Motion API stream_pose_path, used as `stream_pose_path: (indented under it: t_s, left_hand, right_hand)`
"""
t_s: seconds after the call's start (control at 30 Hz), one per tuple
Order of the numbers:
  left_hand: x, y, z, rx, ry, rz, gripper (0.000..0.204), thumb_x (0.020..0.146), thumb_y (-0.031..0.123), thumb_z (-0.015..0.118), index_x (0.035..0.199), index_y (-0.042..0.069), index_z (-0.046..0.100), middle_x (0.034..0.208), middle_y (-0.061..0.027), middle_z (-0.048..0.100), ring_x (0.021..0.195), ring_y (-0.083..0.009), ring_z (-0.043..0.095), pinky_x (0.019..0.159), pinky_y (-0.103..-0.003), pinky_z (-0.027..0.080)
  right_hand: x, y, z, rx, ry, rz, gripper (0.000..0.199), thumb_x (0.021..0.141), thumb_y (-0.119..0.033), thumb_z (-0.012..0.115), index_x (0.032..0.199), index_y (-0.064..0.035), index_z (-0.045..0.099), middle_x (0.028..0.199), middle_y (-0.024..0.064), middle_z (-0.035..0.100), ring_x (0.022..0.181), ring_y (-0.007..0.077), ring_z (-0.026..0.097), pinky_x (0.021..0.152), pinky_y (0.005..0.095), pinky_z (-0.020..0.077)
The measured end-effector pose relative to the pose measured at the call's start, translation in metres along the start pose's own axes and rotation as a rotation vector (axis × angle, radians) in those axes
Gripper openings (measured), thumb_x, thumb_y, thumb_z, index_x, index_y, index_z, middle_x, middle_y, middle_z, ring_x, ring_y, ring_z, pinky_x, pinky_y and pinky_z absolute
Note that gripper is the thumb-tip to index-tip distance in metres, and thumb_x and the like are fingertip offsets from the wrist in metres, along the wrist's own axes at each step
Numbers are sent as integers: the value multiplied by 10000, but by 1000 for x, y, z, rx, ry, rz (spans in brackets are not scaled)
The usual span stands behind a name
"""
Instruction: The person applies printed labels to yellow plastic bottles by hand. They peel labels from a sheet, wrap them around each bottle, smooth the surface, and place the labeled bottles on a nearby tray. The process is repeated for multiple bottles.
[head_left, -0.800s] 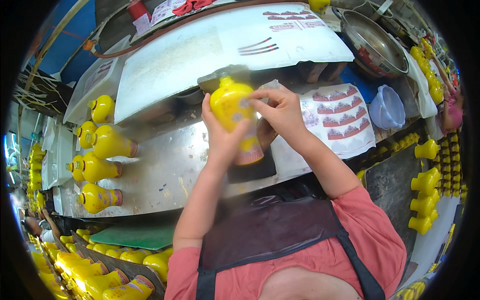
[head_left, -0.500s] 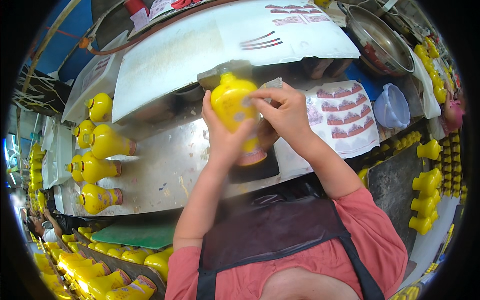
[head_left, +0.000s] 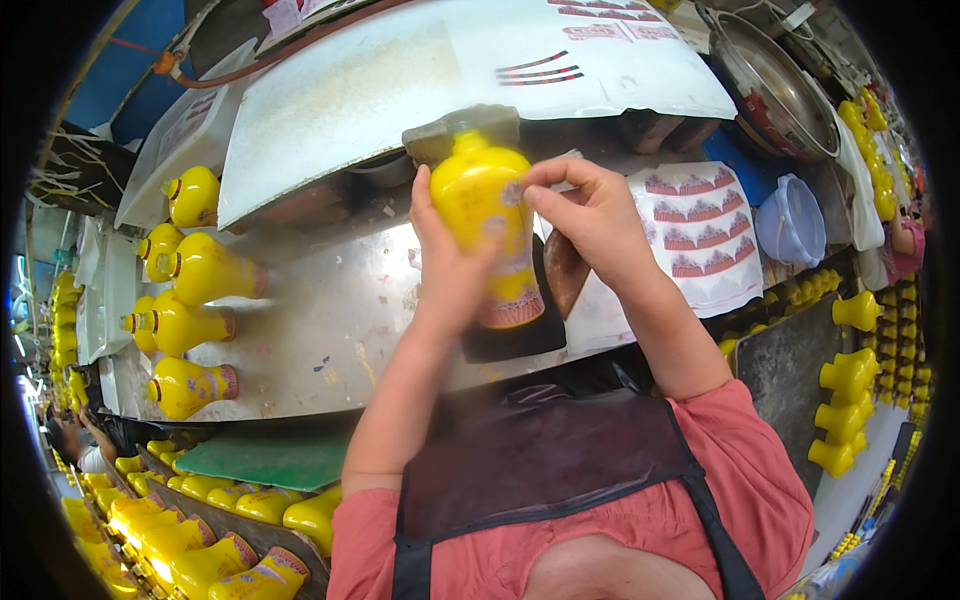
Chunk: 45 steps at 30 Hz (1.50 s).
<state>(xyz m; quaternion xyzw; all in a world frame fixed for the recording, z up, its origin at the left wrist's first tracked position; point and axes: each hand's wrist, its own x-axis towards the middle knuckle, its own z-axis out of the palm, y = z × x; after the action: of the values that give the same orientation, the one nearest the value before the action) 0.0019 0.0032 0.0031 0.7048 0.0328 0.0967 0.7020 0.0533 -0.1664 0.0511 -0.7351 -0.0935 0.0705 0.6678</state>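
Note:
A glossy yellow vase-shaped bottle (head_left: 470, 198) stands tilted in front of me, neck pointing away, with a patterned pink band round its base. My left hand (head_left: 447, 262) is closed round its left side, the thumb lying across the front. At the bottle's right shoulder, thumb and forefinger of my right hand (head_left: 598, 212) are pinched together beside a small purplish decal (head_left: 513, 193) on the surface. Whatever those fingers grip is hidden. Beneath the bottle's base lies a black pad (head_left: 515, 345), with a brown wedge-like piece (head_left: 566, 272) to its right.
Several yellow bottles (head_left: 205, 270) stand on the metal table (head_left: 330, 330) at left. Decal sheets (head_left: 700, 235) lie at right, near a pale blue bucket (head_left: 790, 222) and a metal basin (head_left: 775, 85). A white board (head_left: 380, 80) spans the back. More bottles (head_left: 205, 550) fill crates at lower left.
The bottle has shifted slightly right and now appears more upright. My right fingers have moved to its right edge, and the grey piece seen behind them earlier is mostly out of sight.

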Motion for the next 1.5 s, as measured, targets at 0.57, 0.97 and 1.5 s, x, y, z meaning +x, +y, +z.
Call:
stream_pose_path:
  t_s: [0.57,0.97,1.5]
  left_hand:
    - [17,13,-7,450,106,315,645,810,243,739,1371,49,488,1367,-178,468,1298,-361,424,1106,-466,346]
    - [20,13,-13,461,98,358,656,772,298,792,1333,57,554,1338,-165,502,1263,-356,450,1088,-463,361]
    - [24,18,-17,372,88,316,556,793,243,736,1290,51,577,1304,-145,552,1238,-333,486,1079,-445,374]
  right_hand:
    - [63,-48,2,-754,-287,-501,220,852,-153,678,1019,-14,714,859,153,655,715,245,672,684,339,533]
    - [67,-76,8,-870,-406,-231,211,827,-136,654,975,-36,768,887,182,732,828,316,724,800,378,569]
    - [66,-61,-6,-667,-599,-286,263,871,-128,642,1110,-25,602,994,94,592,833,167,609,737,305,516]
